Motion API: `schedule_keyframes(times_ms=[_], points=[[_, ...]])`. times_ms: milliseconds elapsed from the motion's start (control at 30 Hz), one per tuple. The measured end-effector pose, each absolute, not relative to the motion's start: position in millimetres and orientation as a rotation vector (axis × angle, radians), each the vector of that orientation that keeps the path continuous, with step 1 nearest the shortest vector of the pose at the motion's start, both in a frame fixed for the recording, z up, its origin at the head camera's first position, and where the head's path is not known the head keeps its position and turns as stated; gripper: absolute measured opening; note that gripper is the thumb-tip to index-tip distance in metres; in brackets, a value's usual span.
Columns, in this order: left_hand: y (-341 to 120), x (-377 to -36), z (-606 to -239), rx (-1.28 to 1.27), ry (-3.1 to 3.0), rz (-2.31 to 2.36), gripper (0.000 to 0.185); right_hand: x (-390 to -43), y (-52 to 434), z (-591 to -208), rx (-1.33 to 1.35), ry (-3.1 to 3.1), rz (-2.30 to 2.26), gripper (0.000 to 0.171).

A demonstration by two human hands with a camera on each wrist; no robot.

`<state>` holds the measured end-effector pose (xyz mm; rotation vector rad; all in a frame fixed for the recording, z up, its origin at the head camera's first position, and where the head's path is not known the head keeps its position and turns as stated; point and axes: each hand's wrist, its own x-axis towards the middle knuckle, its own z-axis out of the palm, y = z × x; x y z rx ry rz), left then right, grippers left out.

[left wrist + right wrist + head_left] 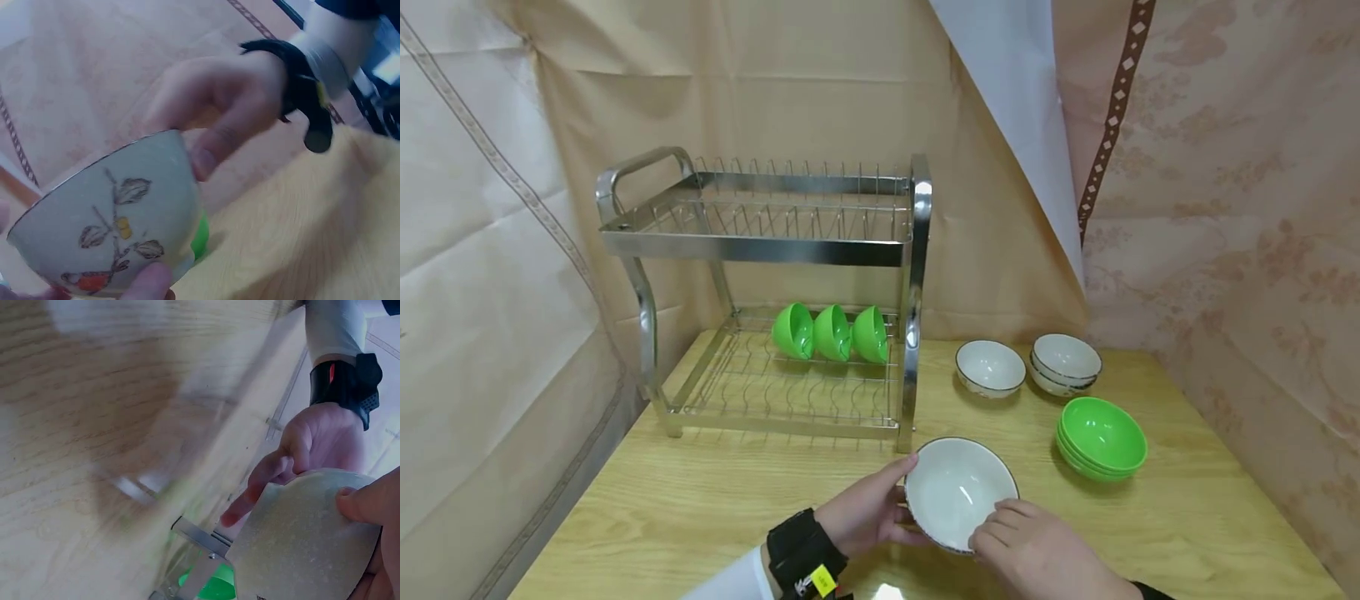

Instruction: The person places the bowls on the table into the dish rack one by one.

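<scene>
Hands are meeting on 1 white bowl [958, 492] above the table [700, 500]: we are gripping its left rim with the left hand [865, 512] and curling the right hand [1037, 550] around its near right edge. Behind it, the rack [760, 292] is holding 3 green bowls [831, 332] on its lower shelf. To the right we are seeing 1 single white bowl [990, 367], a white stack [1066, 362] and a green stack [1101, 437].

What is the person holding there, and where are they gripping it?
A white bowl, held by both hands at its rim: the left hand grips the left edge, the right hand the near right edge, fingers curled over it.
</scene>
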<state>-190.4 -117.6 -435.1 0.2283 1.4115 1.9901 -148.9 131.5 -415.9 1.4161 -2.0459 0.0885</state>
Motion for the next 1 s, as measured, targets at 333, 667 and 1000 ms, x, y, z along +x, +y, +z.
schedule_keyframes(times_ms=[333,667,1000], points=[[-124.5,-187.9,-442.7,0.224,1.258,1.988,0.075,-148.4,133.8,-424.1,1.477,-2.048,0.113,0.007],[-146.1,-173.2,-440.8,0.195,1.329,2.110,0.071,-153.4,120.1,-431.2,1.581,-2.111,0.142,0.028],[-197.3,-161.4,-419.4,0.053,1.588,2.235,0.058,-174.2,100.5,-429.9,1.520,-2.230,0.342,0.045]])
